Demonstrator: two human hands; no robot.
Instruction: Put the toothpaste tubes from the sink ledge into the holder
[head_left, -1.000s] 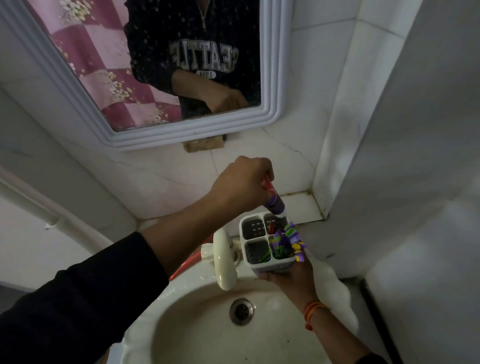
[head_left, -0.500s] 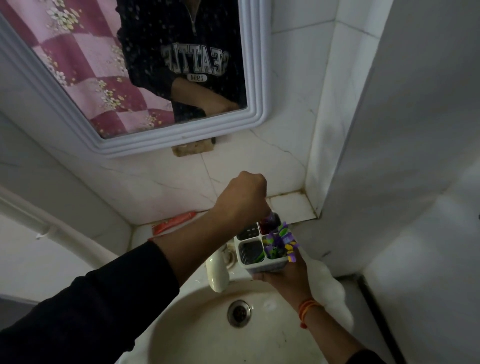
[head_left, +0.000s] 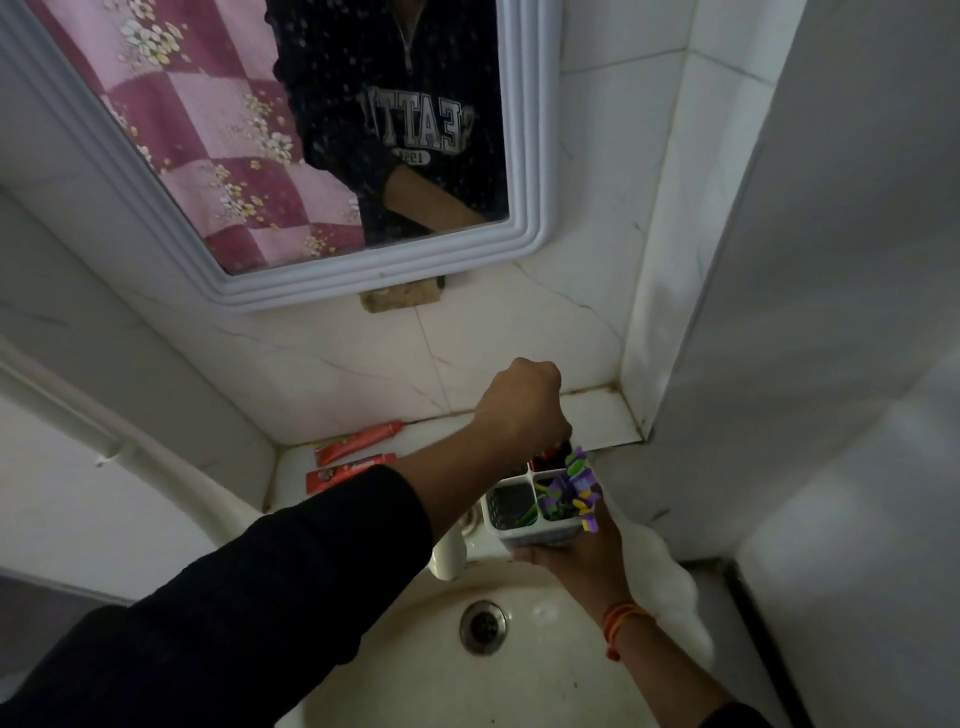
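Note:
My right hand (head_left: 577, 562) grips the white four-compartment holder (head_left: 540, 534) from below, above the back of the sink. My left hand (head_left: 519, 410) is a closed fist right over the holder's back compartments, its fingers shut on a dark red toothpaste tube (head_left: 548, 459) that stands mostly inside a back compartment. Purple, green and yellow items (head_left: 574, 488) fill the right front compartment. Two more red toothpaste tubes (head_left: 358, 441) (head_left: 347, 474) lie flat on the tiled ledge to the left, partly behind my left forearm.
The white sink basin (head_left: 415, 654) with its drain (head_left: 483, 626) is below the holder. A white tap (head_left: 449, 557) stands just left of the holder. A framed mirror (head_left: 311, 130) hangs above, and a tiled wall corner closes in on the right.
My left hand has lowered the toothpaste tube down into the holder's back compartment. The view has tilted, bringing the two tubes on the ledge into sight.

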